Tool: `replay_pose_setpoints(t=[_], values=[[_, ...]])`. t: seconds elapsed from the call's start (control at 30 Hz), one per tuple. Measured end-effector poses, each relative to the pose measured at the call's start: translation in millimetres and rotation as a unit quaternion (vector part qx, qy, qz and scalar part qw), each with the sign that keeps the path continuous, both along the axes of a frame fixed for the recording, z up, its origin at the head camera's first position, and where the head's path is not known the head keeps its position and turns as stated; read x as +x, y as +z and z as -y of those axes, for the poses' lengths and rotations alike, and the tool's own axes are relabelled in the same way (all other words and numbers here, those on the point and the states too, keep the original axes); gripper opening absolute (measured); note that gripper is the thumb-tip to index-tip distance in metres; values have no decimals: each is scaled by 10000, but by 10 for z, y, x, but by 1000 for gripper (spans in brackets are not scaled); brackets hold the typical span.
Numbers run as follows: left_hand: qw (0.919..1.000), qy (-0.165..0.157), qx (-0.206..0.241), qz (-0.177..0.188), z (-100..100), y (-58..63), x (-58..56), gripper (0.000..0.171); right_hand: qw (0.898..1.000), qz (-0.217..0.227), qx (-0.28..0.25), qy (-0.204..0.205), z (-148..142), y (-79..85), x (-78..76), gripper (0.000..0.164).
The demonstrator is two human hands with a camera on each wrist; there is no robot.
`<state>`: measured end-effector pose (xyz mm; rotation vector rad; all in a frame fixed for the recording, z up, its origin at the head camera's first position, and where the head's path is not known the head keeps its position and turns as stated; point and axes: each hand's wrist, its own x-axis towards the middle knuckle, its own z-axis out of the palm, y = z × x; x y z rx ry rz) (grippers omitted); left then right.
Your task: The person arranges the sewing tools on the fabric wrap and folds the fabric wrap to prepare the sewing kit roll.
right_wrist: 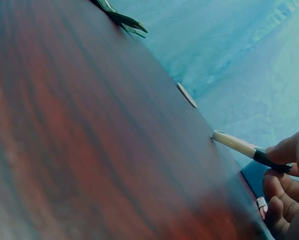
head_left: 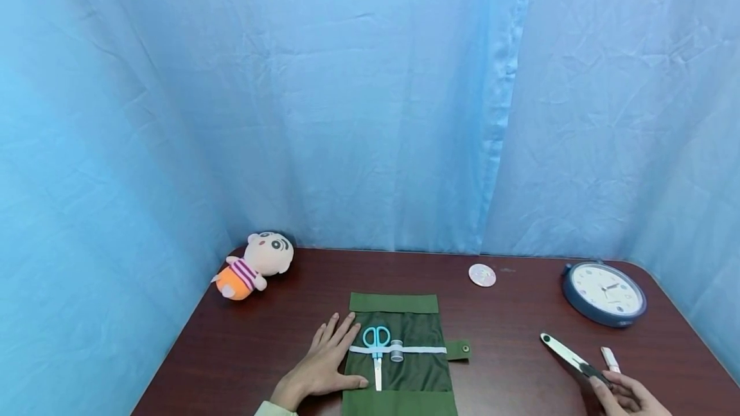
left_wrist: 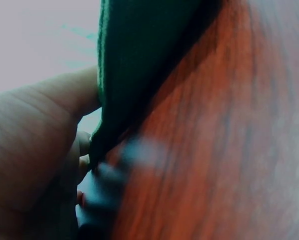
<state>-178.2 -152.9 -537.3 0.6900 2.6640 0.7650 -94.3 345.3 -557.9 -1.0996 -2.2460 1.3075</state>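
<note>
A dark green fabric roll-up pouch (head_left: 416,374) lies unfolded on the table. Its white elastic band crosses blue-handled scissors (head_left: 378,355) and a small grey-white spool (head_left: 396,350). My left hand (head_left: 324,364) rests flat at the pouch's left edge, fingers spread and thumb on the fabric; the left wrist view shows the thumb against that green edge (left_wrist: 102,60). At the right, my right hand (head_left: 627,397) pinches the black end of a slim white-and-black tool (head_left: 566,353) between thumb and fingers. Its white end points away to the left; its exact kind is unclear.
A small white object (head_left: 610,359) lies just beyond my right hand. Behind it stands a blue-rimmed clock (head_left: 605,293). A round pinkish disc (head_left: 482,275) lies toward the back, and a plush doll (head_left: 248,268) at the back left. Blue curtains (head_left: 370,114) surround the table.
</note>
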Motion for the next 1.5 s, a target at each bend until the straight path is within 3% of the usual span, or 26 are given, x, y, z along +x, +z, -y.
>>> replay_pose_setpoints(t=[0.2, 0.4, 0.6, 0.77, 0.93, 1.07, 1.3, 1.37, 1.5], values=[[10000, -5, -3, 6, -1, -5, -7, 101, 9989, -173, -426, -101, -45, 67, -2, 49], [9999, 31, -118, 26, -10, 3, -3, 102, 9968, 115, -790, -13, -116, 97, -5, 55], [9999, 30, -142, 58, -8, 10, 4, 102, 9901, -83, -1399, 21, -160, 110, -24, 46], [9999, 25, -140, 76, -4, 14, 8, 102, 9790, -723, -1898, -176, -131, 154, -40, 35], [9999, 32, -146, 66, -8, 12, 4, 102, 9688, -1613, -1849, -335, -63, 201, -59, 22], [9998, 42, -168, 57, -9, 13, 0, 102, 9613, -2093, -1743, -417, -5, 230, -90, 23], [9998, 34, -178, 45, -10, 28, 6, 102, 9784, -1205, -1635, -381, 20, 313, -169, 24], [9998, 31, -171, 49, -9, 26, 4, 102, 9735, -1358, -1807, -350, 62, 326, -203, 23], [9999, 42, -127, 76, -8, 20, 0, 102, 9512, -2157, -2189, -268, 212, 327, -294, 27]])
